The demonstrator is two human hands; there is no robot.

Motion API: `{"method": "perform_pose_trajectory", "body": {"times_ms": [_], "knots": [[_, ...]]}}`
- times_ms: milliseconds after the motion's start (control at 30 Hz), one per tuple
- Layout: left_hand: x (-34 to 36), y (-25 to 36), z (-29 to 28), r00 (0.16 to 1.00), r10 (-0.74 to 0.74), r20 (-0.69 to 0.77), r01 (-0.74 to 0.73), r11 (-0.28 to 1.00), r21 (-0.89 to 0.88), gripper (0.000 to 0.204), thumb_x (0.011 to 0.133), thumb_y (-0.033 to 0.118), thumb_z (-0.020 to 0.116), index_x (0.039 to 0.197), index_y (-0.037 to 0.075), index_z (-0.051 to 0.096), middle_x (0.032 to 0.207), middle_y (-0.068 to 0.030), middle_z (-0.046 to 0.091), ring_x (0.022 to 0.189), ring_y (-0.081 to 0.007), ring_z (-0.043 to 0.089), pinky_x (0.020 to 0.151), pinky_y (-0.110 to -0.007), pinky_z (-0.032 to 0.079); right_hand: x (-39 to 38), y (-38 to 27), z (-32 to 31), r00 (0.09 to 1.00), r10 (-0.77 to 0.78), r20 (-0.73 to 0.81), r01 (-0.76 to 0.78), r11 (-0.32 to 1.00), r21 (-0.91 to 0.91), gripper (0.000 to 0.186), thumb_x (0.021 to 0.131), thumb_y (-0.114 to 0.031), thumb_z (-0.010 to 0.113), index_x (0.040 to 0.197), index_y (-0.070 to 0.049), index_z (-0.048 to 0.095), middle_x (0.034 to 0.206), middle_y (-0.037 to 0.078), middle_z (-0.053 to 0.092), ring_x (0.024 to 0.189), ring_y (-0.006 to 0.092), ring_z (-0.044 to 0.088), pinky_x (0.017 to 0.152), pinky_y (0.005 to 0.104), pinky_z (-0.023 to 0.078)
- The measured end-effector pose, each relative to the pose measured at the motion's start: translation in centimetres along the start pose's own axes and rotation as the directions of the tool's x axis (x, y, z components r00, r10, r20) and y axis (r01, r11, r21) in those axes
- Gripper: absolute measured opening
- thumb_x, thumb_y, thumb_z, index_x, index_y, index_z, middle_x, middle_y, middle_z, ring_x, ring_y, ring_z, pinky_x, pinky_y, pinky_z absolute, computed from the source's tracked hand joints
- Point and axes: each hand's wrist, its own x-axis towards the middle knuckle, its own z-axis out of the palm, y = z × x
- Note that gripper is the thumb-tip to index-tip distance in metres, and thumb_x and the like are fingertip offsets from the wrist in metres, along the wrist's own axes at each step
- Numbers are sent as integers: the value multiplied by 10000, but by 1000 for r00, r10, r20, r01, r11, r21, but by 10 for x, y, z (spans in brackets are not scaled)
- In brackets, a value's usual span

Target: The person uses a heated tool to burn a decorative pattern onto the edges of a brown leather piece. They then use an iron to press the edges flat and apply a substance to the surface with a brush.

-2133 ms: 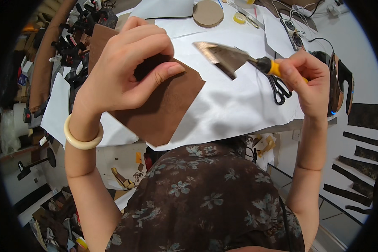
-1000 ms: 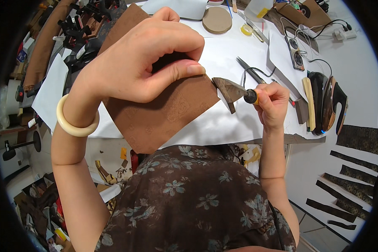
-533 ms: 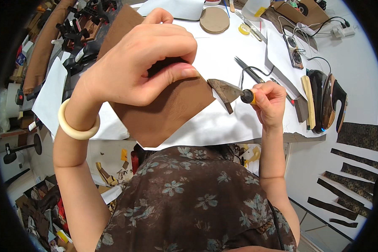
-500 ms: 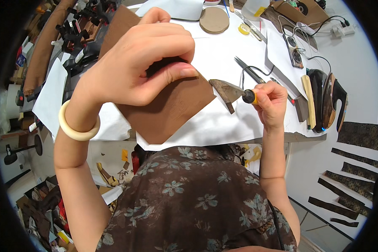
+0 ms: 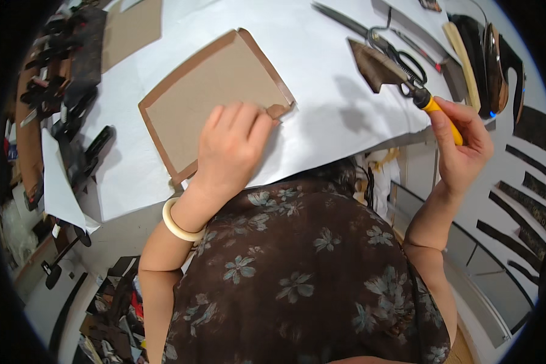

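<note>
The right hand has its grip closed round a triangular spatula, thumb and fingers wrapped on the yellow handle, blade pointing up and to the left. The left hand is curled, back upward, over the near edge of a tan panel with a brown border; its fingertips are mostly hidden, so whether they pinch the edge or merely press on it I cannot tell.

The panel lies tan side up on the white paper that covers the bench, set at a slant. Just beside the left hand is its right-hand near corner, where a small brown flap lies unevenly. That corner looks the likeliest trouble spot: if the fingers pull one side harder than the other, the flap could crease or bunch. Uneven pressure could also skew the panel, since only the left hand appears to steady it — and the paper beneath might slide along.

Farther right, the blade is seen against black-handled scissors. Its height is hard to judge; a careless dip could knock them — or catch their loops. Beyond stands a black-and-copper appliance, probably an iron, its blue light lit; if hot, it could burn a straying right forearm.
</note>
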Motion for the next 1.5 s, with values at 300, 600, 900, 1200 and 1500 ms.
{"method": "perform_pose_trajectory", "body": {"times_ms": [300,600,900,1200,1500], "knots": [[30,-15,16,856,-413,312,518,676,-525,104,896,28,805,901,-14,709,830,-73,657,687,-168,587,630,-308,500,-38,1,10,945,-49,324,139,955,-261,228,861,-88,908,1043,3,803,850,92,783,723,151,733,637,237,542],[40,-23,17,729,-475,494,684,550,-480,157,860,65,888,871,3,744,748,18,606,690,-77,510,624,-247,450,-42,-2,29,951,-6,308,86,966,-245,253,808,0,920,1016,23,776,823,103,756,684,184,691,641,269,513],[46,-18,14,714,-491,499,698,554,-455,146,876,65,883,844,-19,768,675,23,626,629,-52,509,570,-224,425,-35,0,33,914,7,407,104,962,-251,263,848,-134,919,1067,-49,802,857,70,785,722,154,764,588,248,563],[49,-21,13,748,-448,490,654,623,-429,154,890,83,880,851,-37,792,648,15,637,603,-50,524,552,-224,423,-34,3,40,896,-33,443,128,974,-187,304,806,-16,924,1072,11,779,797,96,742,667,176,711,571,260,511],[49,-21,13,750,-452,483,655,609,-448,141,893,76,876,857,-37,799,648,12,637,601,-45,521,549,-215,416,-31,-2,48,890,-90,446,208,953,-223,311,806,-12,928,1079,21,782,773,87,720,626,167,672,540,262,488]]}}
